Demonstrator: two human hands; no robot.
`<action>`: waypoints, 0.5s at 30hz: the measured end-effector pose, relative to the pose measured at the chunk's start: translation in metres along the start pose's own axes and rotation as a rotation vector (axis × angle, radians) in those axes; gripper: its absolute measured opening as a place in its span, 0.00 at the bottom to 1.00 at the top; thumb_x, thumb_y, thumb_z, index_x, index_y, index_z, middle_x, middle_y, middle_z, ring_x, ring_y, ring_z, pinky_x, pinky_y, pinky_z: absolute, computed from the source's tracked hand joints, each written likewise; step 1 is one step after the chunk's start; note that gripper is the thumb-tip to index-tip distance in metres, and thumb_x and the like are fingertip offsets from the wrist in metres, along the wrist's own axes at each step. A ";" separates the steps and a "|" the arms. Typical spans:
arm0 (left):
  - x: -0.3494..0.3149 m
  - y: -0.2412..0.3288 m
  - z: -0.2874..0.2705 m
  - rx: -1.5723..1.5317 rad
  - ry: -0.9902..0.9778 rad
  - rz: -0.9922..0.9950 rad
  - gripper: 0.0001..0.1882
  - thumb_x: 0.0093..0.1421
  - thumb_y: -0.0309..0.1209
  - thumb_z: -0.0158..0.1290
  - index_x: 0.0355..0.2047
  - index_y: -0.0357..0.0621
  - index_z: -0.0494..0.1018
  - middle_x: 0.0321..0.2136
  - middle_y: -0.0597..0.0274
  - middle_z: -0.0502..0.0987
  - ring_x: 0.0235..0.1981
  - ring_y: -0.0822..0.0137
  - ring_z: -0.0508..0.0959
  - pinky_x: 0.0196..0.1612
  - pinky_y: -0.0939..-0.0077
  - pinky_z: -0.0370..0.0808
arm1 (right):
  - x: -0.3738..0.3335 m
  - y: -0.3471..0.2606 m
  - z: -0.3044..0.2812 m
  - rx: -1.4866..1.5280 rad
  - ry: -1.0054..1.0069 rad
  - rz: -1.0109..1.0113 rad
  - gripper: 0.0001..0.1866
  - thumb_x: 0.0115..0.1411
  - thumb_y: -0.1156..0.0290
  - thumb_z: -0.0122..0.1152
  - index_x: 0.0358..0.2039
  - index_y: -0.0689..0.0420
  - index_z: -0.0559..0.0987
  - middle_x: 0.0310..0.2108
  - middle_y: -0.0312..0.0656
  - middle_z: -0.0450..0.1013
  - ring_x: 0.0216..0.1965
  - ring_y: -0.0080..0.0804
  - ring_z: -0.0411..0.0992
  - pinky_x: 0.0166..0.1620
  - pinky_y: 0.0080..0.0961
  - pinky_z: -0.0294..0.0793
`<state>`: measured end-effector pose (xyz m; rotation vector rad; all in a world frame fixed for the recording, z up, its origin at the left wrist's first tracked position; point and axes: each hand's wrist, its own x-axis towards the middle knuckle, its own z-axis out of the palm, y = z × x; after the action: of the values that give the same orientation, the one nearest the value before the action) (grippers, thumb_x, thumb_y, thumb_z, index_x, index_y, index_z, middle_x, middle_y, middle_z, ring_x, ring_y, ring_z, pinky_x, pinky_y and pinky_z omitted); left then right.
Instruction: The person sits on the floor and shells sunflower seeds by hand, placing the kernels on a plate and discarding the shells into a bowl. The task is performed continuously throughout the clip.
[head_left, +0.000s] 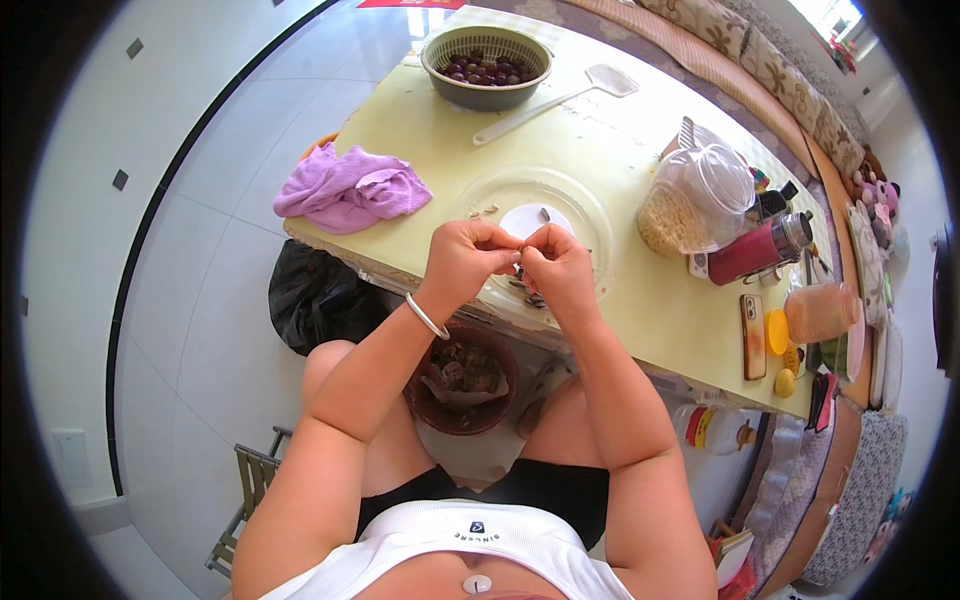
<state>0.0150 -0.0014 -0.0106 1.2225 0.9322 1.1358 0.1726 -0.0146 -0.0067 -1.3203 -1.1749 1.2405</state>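
Over the near edge of a round clear plate, my left hand and my right hand meet with fingertips pinched. A small dark seed-like piece shows between them; the fingers mostly cover it. Just below my fingertips lie several dark, elongated seed-like pieces, partly hidden by my right hand. A white disc sits in the middle of the plate, with one dark piece on it. Some pale bits are scattered left of the disc. My left wrist wears a white bangle.
Behind stand a colander of dark round fruit and a white spatula. A purple cloth lies left. To the right are a clear tub, a red bottle and a phone. A waste bucket stands below the table edge.
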 end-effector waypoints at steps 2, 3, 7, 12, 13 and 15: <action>0.002 0.000 -0.001 -0.092 -0.008 -0.045 0.06 0.56 0.19 0.60 0.35 0.31 0.81 0.27 0.61 0.82 0.26 0.74 0.80 0.31 0.83 0.78 | 0.000 -0.001 0.001 0.038 0.025 0.014 0.04 0.55 0.76 0.58 0.26 0.62 0.75 0.20 0.34 0.73 0.18 0.16 0.68 0.21 0.16 0.66; 0.003 0.000 0.000 -0.108 -0.004 -0.059 0.07 0.56 0.19 0.60 0.36 0.31 0.80 0.27 0.61 0.82 0.26 0.74 0.80 0.31 0.83 0.78 | 0.000 -0.001 0.002 0.056 0.037 0.021 0.04 0.55 0.75 0.58 0.25 0.61 0.75 0.20 0.34 0.72 0.18 0.16 0.67 0.21 0.16 0.65; 0.011 0.002 -0.006 0.087 0.074 -0.003 0.07 0.58 0.22 0.59 0.37 0.32 0.80 0.27 0.61 0.82 0.25 0.76 0.78 0.29 0.84 0.76 | 0.002 0.003 0.000 0.278 0.033 0.056 0.03 0.55 0.75 0.57 0.26 0.59 0.75 0.20 0.33 0.71 0.18 0.16 0.65 0.21 0.16 0.64; 0.020 -0.003 -0.024 0.701 0.260 0.386 0.05 0.56 0.24 0.58 0.33 0.37 0.80 0.25 0.54 0.77 0.27 0.61 0.77 0.33 0.70 0.73 | -0.006 -0.006 -0.007 0.237 -0.219 0.098 0.03 0.55 0.75 0.57 0.27 0.60 0.76 0.20 0.32 0.71 0.19 0.15 0.66 0.22 0.16 0.65; 0.022 -0.005 -0.025 0.756 0.272 0.421 0.04 0.55 0.24 0.59 0.31 0.37 0.79 0.25 0.53 0.77 0.28 0.59 0.77 0.33 0.68 0.73 | -0.010 -0.008 -0.005 0.171 -0.290 0.114 0.03 0.55 0.75 0.56 0.28 0.60 0.76 0.20 0.32 0.70 0.20 0.15 0.66 0.22 0.16 0.65; 0.023 -0.008 -0.026 0.865 0.295 0.489 0.04 0.54 0.25 0.60 0.28 0.37 0.79 0.26 0.52 0.77 0.29 0.54 0.76 0.34 0.65 0.73 | -0.023 -0.013 0.002 0.038 -0.432 0.146 0.03 0.55 0.75 0.56 0.28 0.60 0.76 0.20 0.31 0.70 0.21 0.15 0.67 0.23 0.15 0.66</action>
<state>-0.0041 0.0273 -0.0207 2.1006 1.4816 1.3635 0.1695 -0.0360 0.0078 -1.1574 -1.3596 1.7050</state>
